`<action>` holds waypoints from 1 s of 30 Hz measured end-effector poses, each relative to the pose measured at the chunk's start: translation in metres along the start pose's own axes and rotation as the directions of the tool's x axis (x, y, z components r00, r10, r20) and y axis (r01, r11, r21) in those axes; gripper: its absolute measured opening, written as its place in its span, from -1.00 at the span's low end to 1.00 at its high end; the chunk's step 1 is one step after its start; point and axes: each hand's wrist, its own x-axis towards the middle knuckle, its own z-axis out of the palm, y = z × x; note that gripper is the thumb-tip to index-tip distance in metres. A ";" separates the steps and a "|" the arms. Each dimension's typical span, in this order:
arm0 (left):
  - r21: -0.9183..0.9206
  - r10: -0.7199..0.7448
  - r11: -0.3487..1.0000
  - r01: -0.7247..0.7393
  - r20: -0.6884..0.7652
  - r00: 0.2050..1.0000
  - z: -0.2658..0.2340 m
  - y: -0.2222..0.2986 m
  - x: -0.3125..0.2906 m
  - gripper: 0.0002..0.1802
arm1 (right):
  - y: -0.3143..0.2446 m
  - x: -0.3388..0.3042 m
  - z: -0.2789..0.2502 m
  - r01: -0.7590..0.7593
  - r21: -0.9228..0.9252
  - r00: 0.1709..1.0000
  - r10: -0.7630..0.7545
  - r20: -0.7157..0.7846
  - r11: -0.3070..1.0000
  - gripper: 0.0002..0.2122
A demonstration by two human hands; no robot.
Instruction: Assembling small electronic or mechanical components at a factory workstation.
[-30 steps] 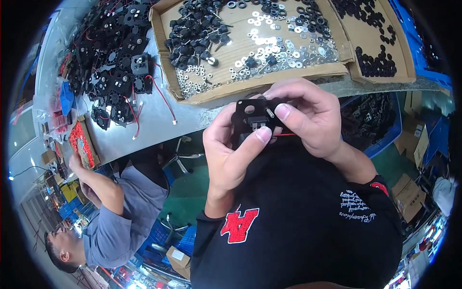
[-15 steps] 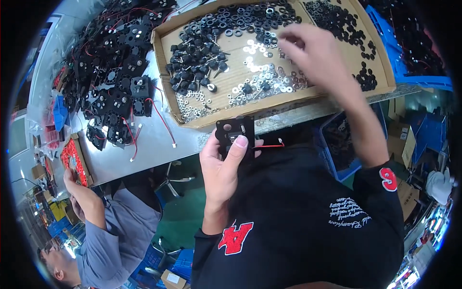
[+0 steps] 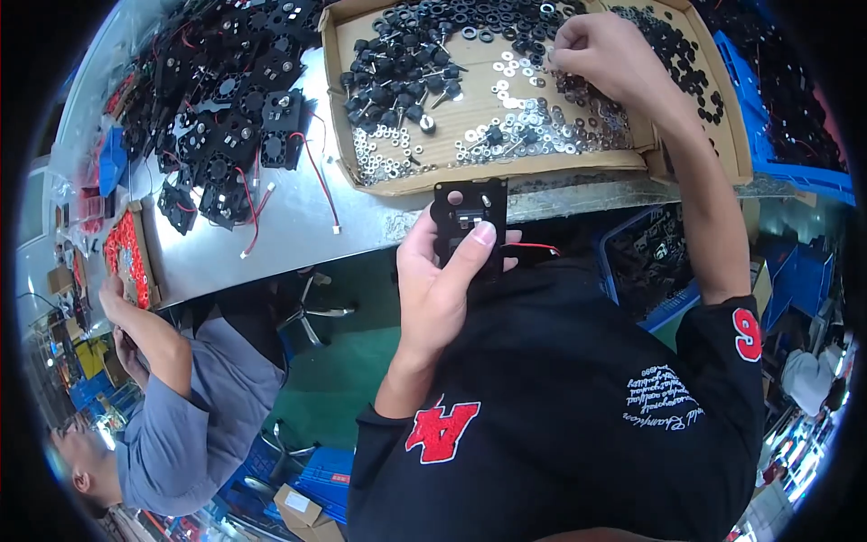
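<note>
My left hand (image 3: 432, 287) grips a flat black plastic module (image 3: 470, 200) in front of the table edge, thumb across its face. A red lead (image 3: 533, 246) sticks out from the module's right side. Over the cardboard tray (image 3: 533, 166), my right hand (image 3: 619, 61) is closed in a pinch among loose washers; whatever lies between its fingertips is too small to make out. Silver washers (image 3: 511, 68) lie just left of those fingers, and black rings (image 3: 488, 36) lie farther left. Black-headed screws (image 3: 397, 83) are heaped on the tray's left side.
Many black fan modules (image 3: 226, 117) with red leads are piled on the metal table (image 3: 271, 257) at left. A blue bin (image 3: 673, 309) stands below the table at right. Another person (image 3: 203, 388) works at far left beside a box of red parts (image 3: 126, 257).
My right hand has moved slightly up in the picture, its fingers now pinched closer together. My left hand still holds the module. The view has shifted a little.
</note>
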 end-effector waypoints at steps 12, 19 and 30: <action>0.159 0.117 0.980 -0.116 0.007 0.993 0.007 -0.010 0.002 -0.60 | -0.073 -0.107 0.041 0.113 0.827 0.990 -0.132 -0.047 0.550 -0.87; 0.115 0.054 0.992 -0.047 -0.053 0.997 0.012 -0.010 0.004 -0.60 | -0.066 -0.109 0.044 0.331 0.586 0.940 -0.205 -0.272 0.740 -0.82; 0.129 -0.047 0.990 0.053 -0.048 0.998 0.011 -0.010 0.001 -0.55 | -0.048 -0.101 0.033 0.388 0.355 0.901 -0.268 -0.341 0.851 -0.83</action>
